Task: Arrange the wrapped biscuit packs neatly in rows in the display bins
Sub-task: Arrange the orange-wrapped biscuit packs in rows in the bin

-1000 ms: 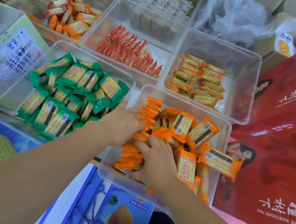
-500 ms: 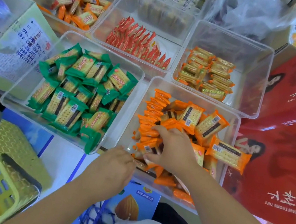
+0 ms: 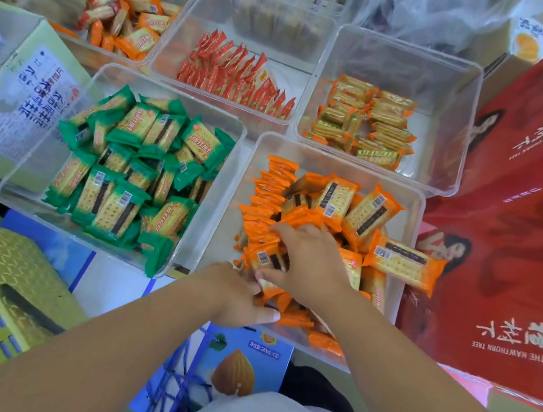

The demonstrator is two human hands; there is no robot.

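I take the clear plastic bin holding the orange packs (image 3: 337,166) as my marker. To its left, the green-wrapped biscuit packs (image 3: 130,166) lie heaped in their own clear plastic bin (image 3: 25,173), as jumbled as a second ago, so I count that bin as work not yet started.

At the marker bin's near-left corner is my left hand (image 3: 237,294). It has pulled back from the middle of the row, where it was pressing a second ago, to the near end. Its fingers are buried among the wrappers and I cannot tell whether they grip anything.

Along the bin's left wall, the row of orange-wrapped packs standing on edge (image 3: 267,198) runs unbroken from the far wall down to my hands. My right hand (image 3: 310,266) has slid up into the bin's middle. It pinches a barcoded orange pack (image 3: 267,257) between thumb and fingers, hard against the row's near end. The two hands sit close together, touching or nearly so.

I read this as one more pack being fed into the row while the left hand keeps the end from toppling.

In the bin's right half the loose orange packs (image 3: 365,214) lie in a flat pile, and one long pack (image 3: 404,263) rides over the right rim. Most of this bin is yet to be lined up.
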